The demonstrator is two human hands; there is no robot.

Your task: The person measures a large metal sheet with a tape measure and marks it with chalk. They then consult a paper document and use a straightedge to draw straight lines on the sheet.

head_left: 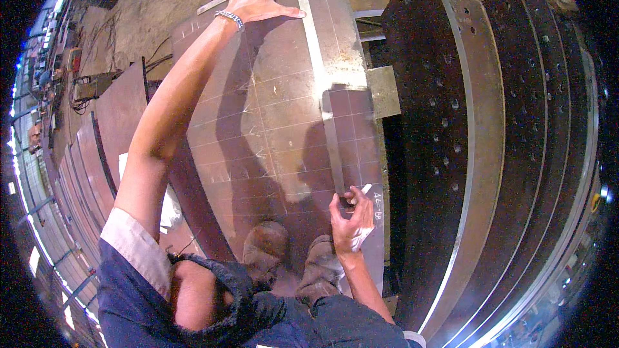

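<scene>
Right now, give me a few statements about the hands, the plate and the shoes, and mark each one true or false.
1. The left hand lies flat near the far end of the steel plate. True.
2. The right hand is empty. False: it holds a white marker at the near end of a long straightedge.
3. Both shoes stand on the plate. True.
4. The plate is bare of marks. False: a grid of pale lines covers it.
5. A bracelet sits on the right wrist. False: it is on the left wrist.
</scene>
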